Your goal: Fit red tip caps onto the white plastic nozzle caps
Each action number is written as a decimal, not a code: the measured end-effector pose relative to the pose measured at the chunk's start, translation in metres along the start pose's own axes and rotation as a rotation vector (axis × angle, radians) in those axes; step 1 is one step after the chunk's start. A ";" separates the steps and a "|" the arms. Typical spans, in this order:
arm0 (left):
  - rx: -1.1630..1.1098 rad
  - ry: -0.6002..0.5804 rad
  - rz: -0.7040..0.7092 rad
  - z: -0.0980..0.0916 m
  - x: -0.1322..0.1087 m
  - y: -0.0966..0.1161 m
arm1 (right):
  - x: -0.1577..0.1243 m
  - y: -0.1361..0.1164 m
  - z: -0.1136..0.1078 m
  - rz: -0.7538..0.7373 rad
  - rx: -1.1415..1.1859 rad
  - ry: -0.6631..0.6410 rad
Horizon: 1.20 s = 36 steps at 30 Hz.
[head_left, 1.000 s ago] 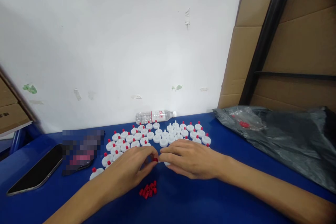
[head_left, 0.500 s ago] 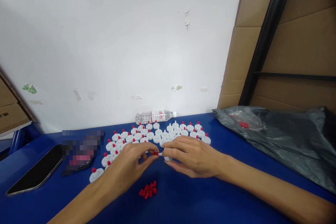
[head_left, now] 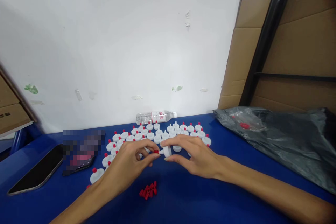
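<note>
My left hand (head_left: 136, 157) pinches a small red cap (head_left: 156, 151) between thumb and fingers. Facing it, my right hand (head_left: 194, 155) grips a white nozzle lid (head_left: 167, 151) by its rim, turned sideways with the spout pointing left at the cap. Cap and spout tip meet or nearly so. Behind both hands stand many white lids, most with red tips (head_left: 130, 137), while several near the middle have bare white spouts (head_left: 165, 134). A small heap of loose red caps (head_left: 148, 190) lies on the blue table in front of my hands.
A clear bottle (head_left: 156, 117) lies against the wall behind the lids. On the left are a phone (head_left: 36, 171) and a dark, partly blurred item (head_left: 84, 154). A black plastic bag (head_left: 283, 140) spreads over the right side, with a clear bag (head_left: 246, 122) of red pieces on it.
My right fingers have spread around the lid's rim, and more of the lid shows. The red cap remains in my left hand at the spout.
</note>
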<state>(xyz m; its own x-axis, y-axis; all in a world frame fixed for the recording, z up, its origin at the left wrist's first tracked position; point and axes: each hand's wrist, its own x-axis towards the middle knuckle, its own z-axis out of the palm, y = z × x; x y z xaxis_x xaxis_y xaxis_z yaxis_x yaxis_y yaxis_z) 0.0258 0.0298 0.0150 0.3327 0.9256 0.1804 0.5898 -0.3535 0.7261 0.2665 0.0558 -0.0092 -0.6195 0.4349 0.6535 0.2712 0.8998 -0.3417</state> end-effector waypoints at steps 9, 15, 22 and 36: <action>-0.445 -0.066 -0.047 -0.003 0.005 -0.004 | 0.000 -0.008 0.005 0.078 0.093 0.058; -0.508 -0.119 -0.071 -0.005 0.005 -0.003 | -0.001 -0.011 0.005 0.082 0.167 0.056; -0.564 -0.164 -0.068 -0.009 0.004 0.000 | 0.002 -0.016 0.008 0.216 0.563 0.085; -0.562 -0.202 -0.077 -0.007 0.004 -0.004 | 0.002 -0.017 0.006 0.246 0.472 0.003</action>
<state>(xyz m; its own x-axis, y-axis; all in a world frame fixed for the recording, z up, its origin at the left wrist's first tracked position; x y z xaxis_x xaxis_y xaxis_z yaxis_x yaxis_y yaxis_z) 0.0196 0.0362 0.0178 0.4705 0.8821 0.0236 0.1566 -0.1098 0.9815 0.2569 0.0413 -0.0063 -0.5771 0.6318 0.5174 0.0466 0.6580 -0.7515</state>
